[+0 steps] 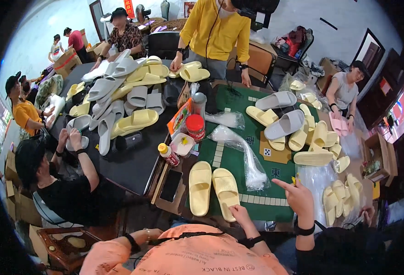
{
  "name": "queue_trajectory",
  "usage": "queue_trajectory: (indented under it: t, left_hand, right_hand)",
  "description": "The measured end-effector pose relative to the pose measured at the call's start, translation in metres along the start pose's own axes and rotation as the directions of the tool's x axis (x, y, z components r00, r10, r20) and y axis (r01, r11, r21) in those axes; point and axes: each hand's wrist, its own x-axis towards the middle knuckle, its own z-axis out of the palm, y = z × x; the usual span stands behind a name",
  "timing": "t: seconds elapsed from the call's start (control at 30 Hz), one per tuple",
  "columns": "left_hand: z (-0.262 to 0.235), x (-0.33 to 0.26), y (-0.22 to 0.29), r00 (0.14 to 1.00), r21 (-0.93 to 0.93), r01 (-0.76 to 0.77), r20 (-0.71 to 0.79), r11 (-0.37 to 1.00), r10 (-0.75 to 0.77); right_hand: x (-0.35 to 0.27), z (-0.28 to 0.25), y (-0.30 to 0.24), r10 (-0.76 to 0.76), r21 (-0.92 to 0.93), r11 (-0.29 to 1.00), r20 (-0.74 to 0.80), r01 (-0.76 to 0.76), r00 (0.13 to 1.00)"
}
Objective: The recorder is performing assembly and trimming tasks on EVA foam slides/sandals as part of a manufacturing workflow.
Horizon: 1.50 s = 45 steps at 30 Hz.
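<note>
two pale yellow slippers (pixel 199 195) are laid side by side at the near edge of a green game mat (pixel 231 158). the near end of the right-hand one is touched by the right hand (pixel 241 216), whose fingers are bent at its edge; whether it is firmly gripped cannot be told. the left hand (pixel 155 235) is held low beside the orange shirt (pixel 197 243), and its fingers are largely hidden, so their state cannot be told. just left of the pair, a dark phone (pixel 170 185) is seen, with a yellow-capped bottle (pixel 169 155) and a red-lidded jar (pixel 195 127) farther off. beyond the slippers, a clear plastic bag (pixel 252 174) is stretched across the mat. to the right, a co-worker's hand (pixel 299 199) is raised, index finger extended.
</note>
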Motion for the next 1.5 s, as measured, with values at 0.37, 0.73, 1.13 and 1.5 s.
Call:
queue_trajectory:
  t: [0.37, 0.73, 1.13, 1.5]
  left_hand:
    - [-0.018, 0.026, 0.088, 0.996, 0.598, -0.086, 0.071, 0.797, 0.054]
    - [0.009, 0.098, 0.096, 0.994, -0.082, -0.015, 0.106, 0.996, 0.024]
    - [0.044, 0.100, 0.063, 0.986, 0.007, -0.133, -0.102, 0.991, 0.133]
    - [0.007, 0.103, -0.071, 1.000, -0.167, 0.025, 0.002, 0.986, -0.025]
  right_hand:
    - [-0.010, 0.015, -0.013, 0.089, 0.024, 0.996, 0.058, -0.091, 0.994]
    - [-0.009, 0.002, -0.002, 0.027, -0.067, 0.998, 0.073, -0.022, 0.997]
    - [-0.003, 0.023, 0.008, 0.031, -0.174, 0.985, 0.224, 0.008, 0.974]
    - [0.029, 0.038, -0.036, -0.008, -0.161, 0.986, 0.250, 0.049, 0.968]
